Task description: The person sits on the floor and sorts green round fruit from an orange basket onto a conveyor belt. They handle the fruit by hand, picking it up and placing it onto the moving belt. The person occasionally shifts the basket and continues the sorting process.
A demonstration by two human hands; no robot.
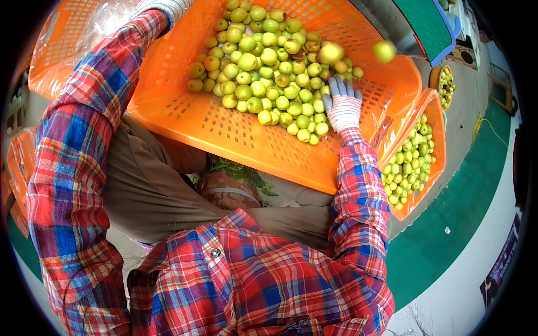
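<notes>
An orange plastic crate (227, 126), tilted before me, holds many green-yellow round fruits (269, 56), likely jujubes, some with brown patches. My right hand (344, 101), in a striped glove with grey-coated fingers, reaches into the crate at the right side of the pile, its fingers stretched against the fruits. Whether it grips one cannot be told. A blurred fruit (384, 51) is in the air near the crate's right wall, and another blurred one (331, 53) is above the pile. My left hand (168, 9), in a striped glove, is at the top edge by the crate's upper left side; its fingers are cut off.
A second orange crate (437, 155) lined with clear plastic holds more fruits at the right. Beyond it is a round orange basket (435, 80) with fruits. Another plastic-lined orange crate (54, 54) stands upper left. A metal machine part with a green panel (424, 25) juts in at the upper right.
</notes>
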